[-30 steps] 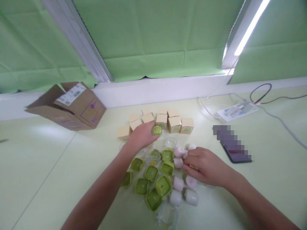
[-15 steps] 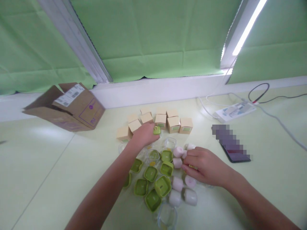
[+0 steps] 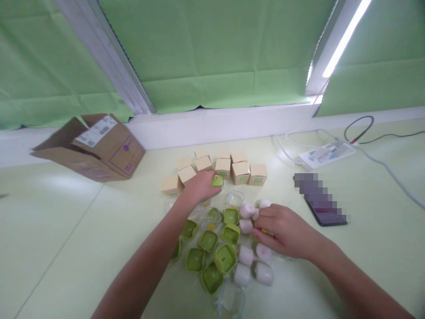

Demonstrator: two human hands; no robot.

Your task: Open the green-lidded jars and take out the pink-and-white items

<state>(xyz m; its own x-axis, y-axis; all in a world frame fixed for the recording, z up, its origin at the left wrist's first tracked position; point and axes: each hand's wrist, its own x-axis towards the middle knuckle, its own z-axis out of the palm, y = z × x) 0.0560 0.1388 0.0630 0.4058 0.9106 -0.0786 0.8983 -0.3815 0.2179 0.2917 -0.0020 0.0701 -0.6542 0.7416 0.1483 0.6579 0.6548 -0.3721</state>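
My left hand (image 3: 202,187) is closed on a small green square lid with a loop on top (image 3: 218,180), just in front of the cardboard boxes. My right hand (image 3: 280,230) reaches in from the right among the white rounded pieces (image 3: 246,226), fingers bent and closed. A bit of yellow-green shows between its thumb and fingers, but what it grips is mostly hidden. Between my arms lie several open green square cups (image 3: 209,241). Clear plastic covers (image 3: 235,199) lie around them, one of them near the front edge of the view.
Several small tan boxes (image 3: 257,174) stand in rows behind the cups. A large open carton (image 3: 116,150) rests at the left by the wall. To the right are a dark phone (image 3: 327,212), a white power strip (image 3: 327,155) and loose cables (image 3: 392,170).
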